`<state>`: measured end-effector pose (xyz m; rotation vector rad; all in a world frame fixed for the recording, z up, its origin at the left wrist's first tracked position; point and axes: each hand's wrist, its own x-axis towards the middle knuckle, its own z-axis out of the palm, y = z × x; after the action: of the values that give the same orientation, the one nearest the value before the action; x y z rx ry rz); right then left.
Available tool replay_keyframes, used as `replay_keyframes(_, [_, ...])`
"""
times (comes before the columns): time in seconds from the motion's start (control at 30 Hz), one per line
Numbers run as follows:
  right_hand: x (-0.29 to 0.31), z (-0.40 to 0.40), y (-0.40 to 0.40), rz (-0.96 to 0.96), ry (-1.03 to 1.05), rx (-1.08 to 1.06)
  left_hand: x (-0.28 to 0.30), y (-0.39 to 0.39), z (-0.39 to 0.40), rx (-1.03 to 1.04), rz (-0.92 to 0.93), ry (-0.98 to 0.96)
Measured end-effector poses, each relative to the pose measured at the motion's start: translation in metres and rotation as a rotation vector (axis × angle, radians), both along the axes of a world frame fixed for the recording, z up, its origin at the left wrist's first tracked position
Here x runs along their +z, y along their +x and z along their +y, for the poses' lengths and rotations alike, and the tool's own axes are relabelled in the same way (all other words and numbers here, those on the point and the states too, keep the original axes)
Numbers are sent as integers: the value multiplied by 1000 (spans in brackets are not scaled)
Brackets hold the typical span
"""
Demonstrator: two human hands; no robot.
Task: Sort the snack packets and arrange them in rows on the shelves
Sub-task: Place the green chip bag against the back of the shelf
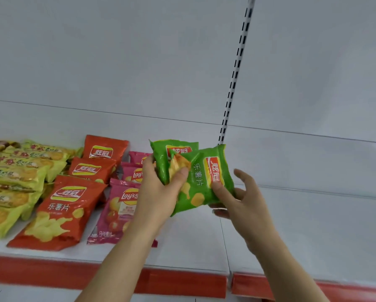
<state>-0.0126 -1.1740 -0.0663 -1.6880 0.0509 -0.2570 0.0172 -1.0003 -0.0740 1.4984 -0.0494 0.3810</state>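
Yellow packets [15,184], red packets [60,210] and pink packets [121,205] lie in rows on the shelf [191,243], left of the fingers. The left hand [158,192] grips two green packets [195,177] above the shelf. The right hand [241,201] pinches the front one.

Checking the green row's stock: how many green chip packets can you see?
2, both held above the shelf: rear green packet in the left hand, front green packet between both hands, right hand. More could be hidden.
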Motion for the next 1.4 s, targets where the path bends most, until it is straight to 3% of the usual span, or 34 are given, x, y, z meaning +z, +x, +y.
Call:
replay_keyframes(0.13, [7, -11, 2, -153, -193, -10, 3, -5, -4, -70, 29, -40])
replay_keyframes(0.3, [34, -43, 14, -121, -255, 174, 10, -7, -6, -132, 95, -13])
replay_keyframes(0.47, [21, -33, 23, -200, 35, -127, -4, 0, -14, -56, 107, 21])
replay_keyframes(0.53, [7, -19, 12, -222, 29, -89, -9, 2, -18, 9, 62, 2])
replay_keyframes(0.63, [-10, -2, 2, -270, -212, 28, -10, 0, -24, 79, 6, 52])
replay_keyframes(0.8, [-5, -20, 23, -319, -298, -124, 1, -4, -11, 206, -91, 99])
replay_keyframes(0.9, [-7, -31, 49, -230, -436, -145, 6, 0, 12, 287, -115, 107])
replay_keyframes(1.1, [-34, 1, 92, -150, -781, 51, 3, -8, 29, 249, -35, 121])
replay_keyframes(1.27, [-54, 15, 109, 11, -1133, 90, -1, -9, 34, 216, -20, 125])
replay_keyframes(1.4, [-57, 11, 112, 48, -1234, 50, -1, -7, 38, 235, -35, 120])
